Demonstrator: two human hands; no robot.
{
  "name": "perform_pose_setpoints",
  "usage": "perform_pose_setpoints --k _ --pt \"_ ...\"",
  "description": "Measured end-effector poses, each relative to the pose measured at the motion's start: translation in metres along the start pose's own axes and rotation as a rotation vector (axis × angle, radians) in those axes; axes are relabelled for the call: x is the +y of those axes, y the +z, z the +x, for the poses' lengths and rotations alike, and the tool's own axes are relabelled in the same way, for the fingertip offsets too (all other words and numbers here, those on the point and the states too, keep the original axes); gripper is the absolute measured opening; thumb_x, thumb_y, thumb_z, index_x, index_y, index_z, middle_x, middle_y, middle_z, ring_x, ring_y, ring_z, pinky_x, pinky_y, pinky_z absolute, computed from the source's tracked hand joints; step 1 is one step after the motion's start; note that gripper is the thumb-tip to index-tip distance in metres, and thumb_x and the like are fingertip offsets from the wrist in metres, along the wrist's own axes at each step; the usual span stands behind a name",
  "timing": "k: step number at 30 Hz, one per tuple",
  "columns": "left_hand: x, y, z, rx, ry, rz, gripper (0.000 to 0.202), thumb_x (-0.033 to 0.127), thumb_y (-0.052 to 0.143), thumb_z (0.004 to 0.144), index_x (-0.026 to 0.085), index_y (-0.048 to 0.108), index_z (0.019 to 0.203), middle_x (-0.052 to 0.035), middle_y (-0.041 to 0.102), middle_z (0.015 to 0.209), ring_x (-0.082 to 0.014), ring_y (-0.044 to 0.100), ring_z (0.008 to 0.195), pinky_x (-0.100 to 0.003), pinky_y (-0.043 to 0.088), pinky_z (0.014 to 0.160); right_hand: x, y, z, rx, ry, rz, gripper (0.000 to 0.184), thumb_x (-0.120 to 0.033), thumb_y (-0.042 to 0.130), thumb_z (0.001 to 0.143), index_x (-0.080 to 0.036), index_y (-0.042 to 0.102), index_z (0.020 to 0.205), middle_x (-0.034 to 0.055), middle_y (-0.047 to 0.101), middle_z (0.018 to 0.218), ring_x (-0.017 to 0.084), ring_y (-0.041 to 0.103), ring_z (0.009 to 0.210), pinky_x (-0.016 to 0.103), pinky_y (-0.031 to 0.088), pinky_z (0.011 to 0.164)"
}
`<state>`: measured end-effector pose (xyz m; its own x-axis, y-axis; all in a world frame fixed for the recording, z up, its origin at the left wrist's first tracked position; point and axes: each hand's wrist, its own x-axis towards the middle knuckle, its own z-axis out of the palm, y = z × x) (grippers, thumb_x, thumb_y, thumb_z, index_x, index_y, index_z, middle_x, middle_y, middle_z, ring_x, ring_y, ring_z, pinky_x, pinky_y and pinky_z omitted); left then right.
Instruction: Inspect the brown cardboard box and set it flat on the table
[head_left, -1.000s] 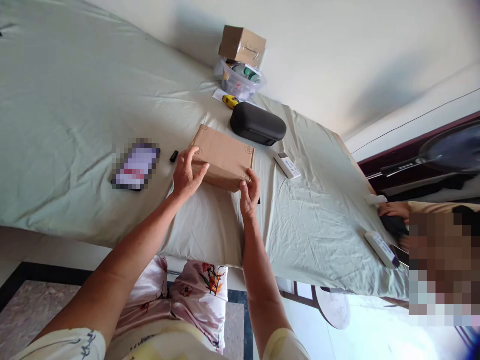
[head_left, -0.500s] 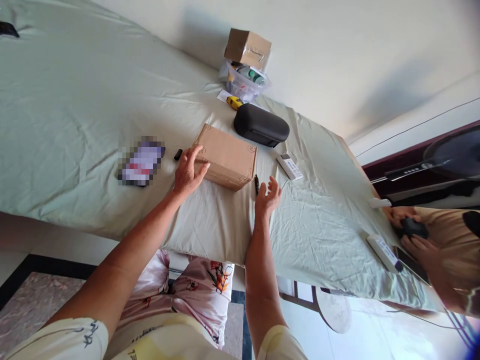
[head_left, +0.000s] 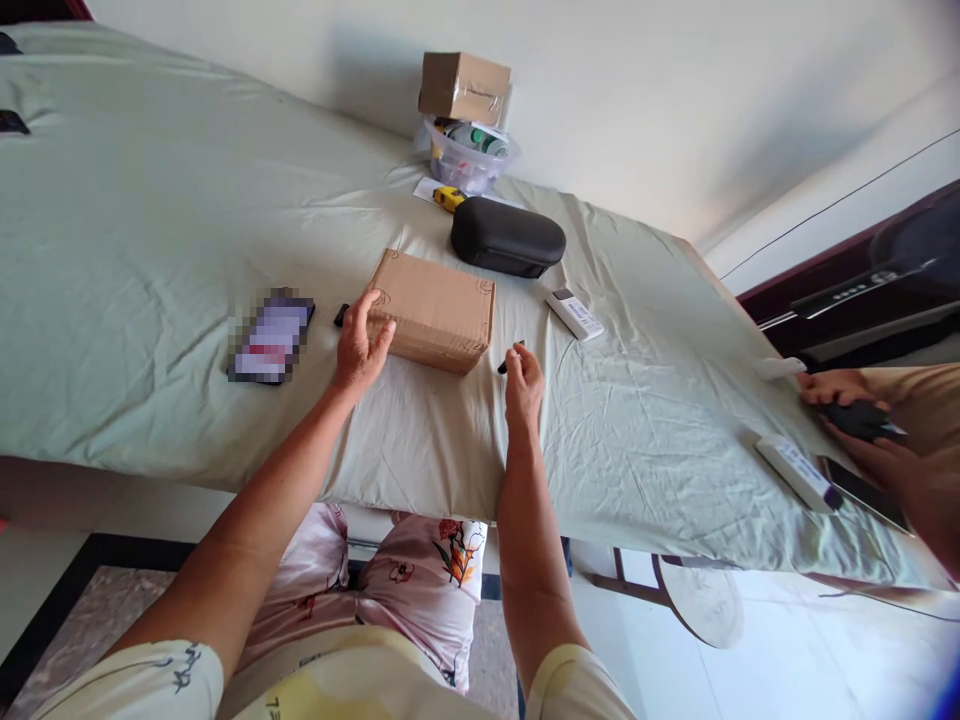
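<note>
A flat brown cardboard box point(head_left: 439, 308) lies on the pale green sheet point(head_left: 150, 220). My left hand point(head_left: 361, 340) rests on the box's near left corner, fingers curled over its edge. My right hand point(head_left: 523, 377) is just right of the box, fingers pinched on a thin black pen point(head_left: 510, 356). A small black cap point(head_left: 341, 314) lies left of the box, beside a phone point(head_left: 271, 335).
Behind the box lie a black oblong case point(head_left: 507, 236), a yellow tape measure point(head_left: 448, 198), a clear tub point(head_left: 466, 160) with a small cardboard box point(head_left: 465, 88) on it. A white remote point(head_left: 573, 314) lies right. Another person's hands point(head_left: 862, 425) hold a dark object at the right edge.
My right hand left the box's near right corner, moved right with fingers spread, and now pinches the black pen beside the box. My left hand stayed on the box.
</note>
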<state>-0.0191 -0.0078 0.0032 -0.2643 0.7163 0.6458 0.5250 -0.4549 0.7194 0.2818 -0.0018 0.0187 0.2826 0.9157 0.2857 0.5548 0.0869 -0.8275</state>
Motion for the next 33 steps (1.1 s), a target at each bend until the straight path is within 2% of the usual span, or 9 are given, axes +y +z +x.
perform_pose_setpoints --k 2,4,8,11,16,19,24,33 --pt "-0.002 -0.001 0.0 -0.01 0.007 0.0 0.071 0.073 0.048 0.103 0.02 0.052 0.151 -0.0196 0.063 0.15 -0.0311 0.059 0.144 -0.049 0.042 0.127 -0.003 -0.001 0.001 0.056 -0.015 0.221 0.059 -0.054 0.042 0.098 -0.019 0.066 0.14 0.009 0.069 0.112 0.021 0.066 0.101 0.04 0.056 0.093" --pt "-0.003 -0.002 0.0 -0.018 0.01 0.001 0.071 0.073 0.048 0.103 0.021 0.051 0.152 -0.0189 0.062 0.152 -0.0306 0.058 0.146 -0.049 0.042 0.128 -0.009 -0.001 0.0 0.135 -0.089 0.31 0.054 -0.052 0.047 0.097 -0.024 0.062 0.14 0.0076 0.066 0.114 0.02 0.066 0.102 0.04 0.057 0.095" --pt "-0.007 -0.004 0.0 -0.024 0.009 0.001 0.072 0.073 0.048 0.103 0.022 0.05 0.153 -0.0181 0.06 0.155 -0.0304 0.056 0.149 -0.048 0.039 0.13 -0.023 0.001 -0.014 0.36 -0.308 0.211 0.033 -0.05 0.059 0.097 -0.027 0.059 0.12 0.003 0.057 0.101 0.017 0.061 0.09 0.038 0.056 0.088" --pt "-0.009 -0.004 0.001 -0.032 0.016 -0.006 0.073 0.075 0.048 0.103 0.023 0.048 0.154 -0.017 0.058 0.157 -0.03 0.053 0.151 -0.049 0.036 0.131 -0.034 0.002 -0.032 0.479 -0.434 0.134 0.028 -0.054 0.056 0.101 -0.027 0.054 0.099 0.0013 0.052 0.092 0.017 0.057 0.082 0.039 0.053 0.082" --pt "-0.01 -0.005 0.002 -0.038 0.025 -0.011 0.073 0.076 0.047 0.103 0.023 0.047 0.154 -0.0166 0.057 0.157 -0.0302 0.051 0.153 -0.049 0.034 0.132 -0.046 0.002 -0.049 0.324 -0.679 0.02 0.037 -0.06 0.049 0.103 -0.028 0.051 0.085 -0.0024 0.043 0.072 0.019 0.052 0.074 0.049 0.052 0.093" --pt "-0.01 -0.004 0.003 -0.03 0.035 0.009 0.073 0.076 0.046 0.103 0.022 0.048 0.152 -0.0172 0.059 0.154 -0.0303 0.053 0.151 -0.05 0.036 0.131 -0.048 0.004 -0.047 0.278 -0.69 -0.023 0.037 -0.058 0.047 0.103 -0.027 0.053 0.083 -0.0024 0.046 0.069 0.019 0.052 0.07 0.049 0.051 0.091" --pt "-0.008 -0.006 0.005 -0.036 0.053 0.036 0.07 0.076 0.045 0.104 0.021 0.051 0.148 -0.0164 0.062 0.149 -0.0287 0.058 0.144 -0.049 0.041 0.128 -0.052 0.007 -0.043 0.286 -0.743 0.02 0.028 -0.046 0.051 0.105 -0.026 0.055 0.086 -0.0031 0.055 0.07 0.016 0.054 0.069 0.041 0.049 0.082" --pt "-0.008 -0.006 0.005 -0.048 0.047 0.032 0.068 0.073 0.045 0.104 0.021 0.05 0.148 -0.0171 0.062 0.149 -0.0292 0.057 0.145 -0.049 0.041 0.128 -0.054 0.003 -0.043 0.288 -0.797 0.028 0.027 -0.043 0.051 0.106 -0.026 0.053 0.086 -0.005 0.054 0.07 0.014 0.055 0.066 0.038 0.049 0.079"
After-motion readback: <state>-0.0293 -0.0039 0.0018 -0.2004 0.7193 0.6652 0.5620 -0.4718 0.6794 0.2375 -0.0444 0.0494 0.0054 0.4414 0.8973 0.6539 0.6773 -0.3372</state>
